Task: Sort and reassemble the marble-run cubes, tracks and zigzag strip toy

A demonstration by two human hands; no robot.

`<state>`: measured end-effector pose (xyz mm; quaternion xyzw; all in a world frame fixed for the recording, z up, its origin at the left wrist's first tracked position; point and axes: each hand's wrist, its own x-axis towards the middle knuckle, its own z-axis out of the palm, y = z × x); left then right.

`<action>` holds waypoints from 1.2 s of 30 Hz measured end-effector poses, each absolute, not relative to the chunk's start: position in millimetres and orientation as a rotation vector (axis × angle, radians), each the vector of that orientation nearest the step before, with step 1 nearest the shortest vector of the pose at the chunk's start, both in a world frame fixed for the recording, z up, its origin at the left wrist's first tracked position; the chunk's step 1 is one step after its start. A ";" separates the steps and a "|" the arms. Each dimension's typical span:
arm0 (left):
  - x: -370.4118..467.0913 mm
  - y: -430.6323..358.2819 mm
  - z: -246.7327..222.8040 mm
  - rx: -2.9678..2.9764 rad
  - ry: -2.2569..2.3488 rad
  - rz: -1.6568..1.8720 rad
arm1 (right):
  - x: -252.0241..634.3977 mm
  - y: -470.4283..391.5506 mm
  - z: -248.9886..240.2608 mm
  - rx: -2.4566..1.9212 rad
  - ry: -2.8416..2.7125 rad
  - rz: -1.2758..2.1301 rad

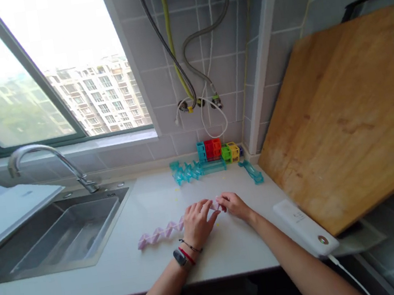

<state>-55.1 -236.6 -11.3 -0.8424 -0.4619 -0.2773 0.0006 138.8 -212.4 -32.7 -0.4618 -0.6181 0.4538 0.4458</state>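
Observation:
A pale pink zigzag plastic strip (160, 234) lies across the white counter, its left end bare and its middle hidden under my left hand (199, 223). My left fingers are closed round the strip near its right end. At that end my right hand (235, 204) pinches the tip between thumb and fingers; the exact grip is partly hidden. Behind my hands, against the wall, lie a turquoise twisted plastic piece (188, 172) and a turquoise trough piece (252, 172). Red cube frames (214, 149), a green one (226, 153) and a yellow one (233, 151) stand beside them.
To the left is a sink (69, 229) with a chrome faucet (51, 151) and a white board (11, 208) across it. A white power bank (305, 227) with a cable lies at right, before a leaning wooden cutting board (353, 111). Hoses (170, 39) hang above.

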 end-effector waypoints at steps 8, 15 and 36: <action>-62.3 -233.1 -17.3 -2.704 -1.488 -0.924 | 135.6 -217.9 -30.5 -1.195 -1.519 1.272; -62.0 -231.8 -18.7 -2.748 -1.511 -0.908 | 131.2 -223.0 -26.3 -1.241 -1.315 1.484; -78.2 -230.1 -9.0 -2.778 -1.395 -0.647 | 129.3 -229.2 -21.7 -1.075 -1.614 1.330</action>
